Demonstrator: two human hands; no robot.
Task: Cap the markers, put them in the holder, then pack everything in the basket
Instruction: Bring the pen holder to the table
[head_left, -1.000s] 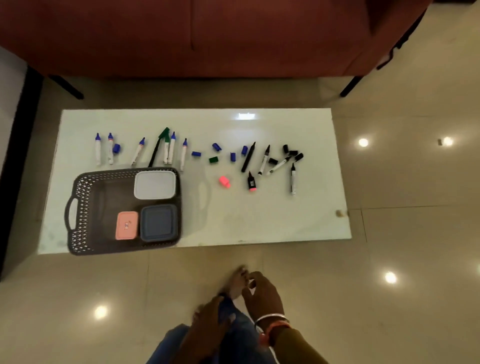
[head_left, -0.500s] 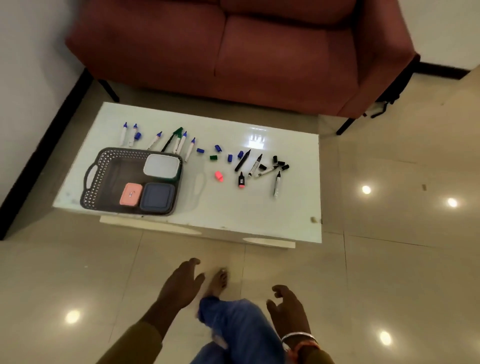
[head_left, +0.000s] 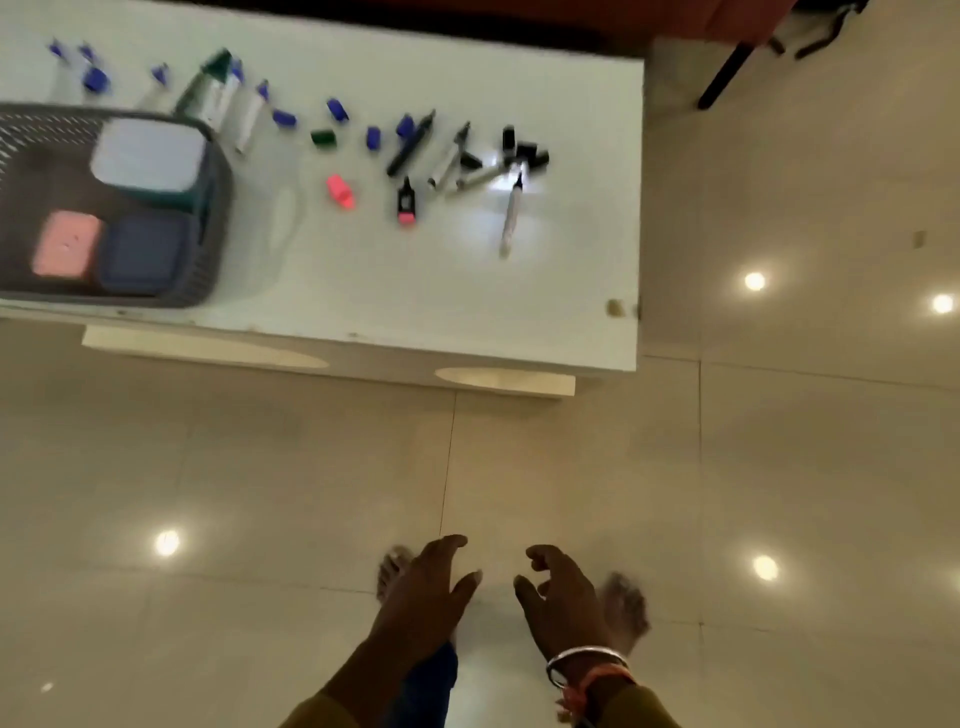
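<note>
Low over the floor, the left hand (head_left: 423, 597) and the right hand (head_left: 563, 597) are held palm-down with loosely spread, empty fingers, while beyond them uncapped markers (head_left: 452, 158) and caps (head_left: 337, 110) are scattered on the white table (head_left: 415, 291) beside the basket (head_left: 208, 249).

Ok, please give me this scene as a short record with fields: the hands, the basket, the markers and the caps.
left hand: open, holds nothing, over the floor
right hand: open, holds nothing, bangle on the wrist
table: white, ahead of both hands
basket: dark, on the table's left part
in basket: white container, pink box, blue container
markers: loose on the table, e.g. black marker
caps: loose, e.g. pink cap, green cap
</note>
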